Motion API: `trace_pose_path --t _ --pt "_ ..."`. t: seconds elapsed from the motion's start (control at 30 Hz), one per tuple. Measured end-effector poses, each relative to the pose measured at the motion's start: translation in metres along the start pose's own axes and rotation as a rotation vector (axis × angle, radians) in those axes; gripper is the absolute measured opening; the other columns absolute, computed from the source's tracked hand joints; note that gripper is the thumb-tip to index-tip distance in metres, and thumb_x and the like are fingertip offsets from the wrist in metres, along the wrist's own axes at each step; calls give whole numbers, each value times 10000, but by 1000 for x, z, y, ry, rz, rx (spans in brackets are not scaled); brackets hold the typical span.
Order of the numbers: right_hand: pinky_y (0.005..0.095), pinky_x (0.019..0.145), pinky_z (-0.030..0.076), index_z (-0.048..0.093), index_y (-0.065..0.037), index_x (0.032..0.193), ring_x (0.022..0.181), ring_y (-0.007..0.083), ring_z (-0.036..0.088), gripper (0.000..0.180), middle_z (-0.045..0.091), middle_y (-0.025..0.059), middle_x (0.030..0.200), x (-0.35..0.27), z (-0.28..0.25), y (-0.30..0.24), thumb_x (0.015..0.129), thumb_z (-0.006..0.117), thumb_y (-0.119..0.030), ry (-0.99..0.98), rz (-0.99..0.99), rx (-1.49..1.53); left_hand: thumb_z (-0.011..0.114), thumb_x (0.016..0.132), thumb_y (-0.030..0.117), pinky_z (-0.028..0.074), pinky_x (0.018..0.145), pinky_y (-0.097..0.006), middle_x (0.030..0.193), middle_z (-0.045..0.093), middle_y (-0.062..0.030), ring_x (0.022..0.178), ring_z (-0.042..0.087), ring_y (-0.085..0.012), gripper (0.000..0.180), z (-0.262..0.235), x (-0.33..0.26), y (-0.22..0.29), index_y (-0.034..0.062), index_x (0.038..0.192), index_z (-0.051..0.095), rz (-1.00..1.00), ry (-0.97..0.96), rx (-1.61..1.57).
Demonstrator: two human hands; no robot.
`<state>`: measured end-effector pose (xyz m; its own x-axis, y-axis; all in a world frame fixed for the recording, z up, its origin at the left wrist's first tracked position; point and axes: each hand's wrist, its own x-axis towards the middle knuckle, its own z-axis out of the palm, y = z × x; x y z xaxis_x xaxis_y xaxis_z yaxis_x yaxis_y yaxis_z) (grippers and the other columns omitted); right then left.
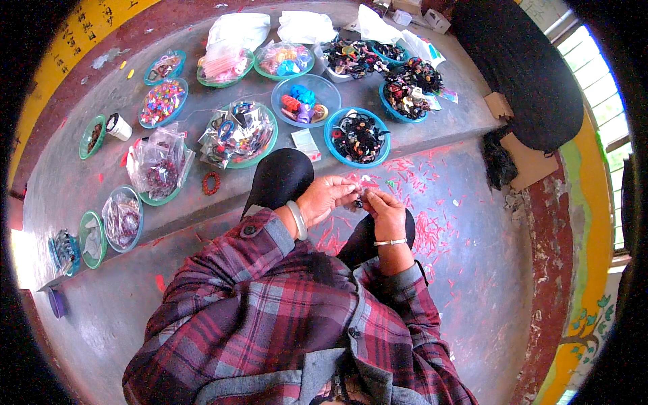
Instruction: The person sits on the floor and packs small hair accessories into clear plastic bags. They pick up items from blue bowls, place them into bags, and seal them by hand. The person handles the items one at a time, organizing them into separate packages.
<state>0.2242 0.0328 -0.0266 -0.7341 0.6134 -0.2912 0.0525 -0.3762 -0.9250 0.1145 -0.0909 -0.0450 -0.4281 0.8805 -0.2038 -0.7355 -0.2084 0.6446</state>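
My left hand [327, 196] and my right hand [383, 210] meet fingertip to fingertip above my knees. Both are closed in a pinch around something small, with bits of clear, pinkish and dark showing between the fingers; its kind I cannot make out. A pale bangle circles the left wrist and a thinner one the right. Just beyond the hands, on the ledge, sits a blue basin [358, 137] of black hair ties with small ornaments. Left of it a clear bowl [307, 91] holds red, blue and purple bundles.
Several more basins line the ledge, including a green basin [262, 145] of packaged trinkets and a blue basin [163, 102] of colourful pieces. Red scraps [428, 229] litter the floor at right. A red beaded bracelet [211, 183] lies near the ledge's edge. A black bundle [520, 71] stands far right.
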Motion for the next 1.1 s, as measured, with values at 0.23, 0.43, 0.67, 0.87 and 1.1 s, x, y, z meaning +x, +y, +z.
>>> trace_pose_path --t 0.23,0.43,0.67,0.87,1.1 --pt "238 628 490 596 17 859 694 155 594 91 613 81 790 -2 2 -3 800 577 -49 -17 -33 -3 498 868 119 486 780 -236 975 599 -98 876 588 -142 212 -1 2 0 -35 1004 552 4 -10 14" --pt "252 596 496 612 8 860 674 145 594 105 616 61 769 -3 0 -3 801 583 -75 21 -15 43 491 870 115 494 773 -247 966 601 -112 874 591 -158 209 0 0 4 -38 998 552 -21 -6 5" --pt "258 609 494 604 -9 846 676 145 593 111 617 54 781 -1 0 0 820 567 -110 -44 22 131 495 864 103 495 791 -271 962 601 -140 892 590 -191 194 2 1 4 -42 975 560 8 -21 -61" --pt "264 613 494 598 -9 851 677 143 587 117 609 50 776 1 -3 5 823 566 -118 -59 36 129 487 868 102 481 827 -288 974 592 -148 913 583 -202 196 0 3 2 -52 969 552 14 -46 -35" --pt "266 625 480 613 -37 838 697 127 581 73 603 41 803 9 -9 8 777 606 -76 158 -335 -359 431 896 114 467 840 -277 976 562 -129 930 557 -177 223 -3 5 -5 -70 983 522 27 33 76"
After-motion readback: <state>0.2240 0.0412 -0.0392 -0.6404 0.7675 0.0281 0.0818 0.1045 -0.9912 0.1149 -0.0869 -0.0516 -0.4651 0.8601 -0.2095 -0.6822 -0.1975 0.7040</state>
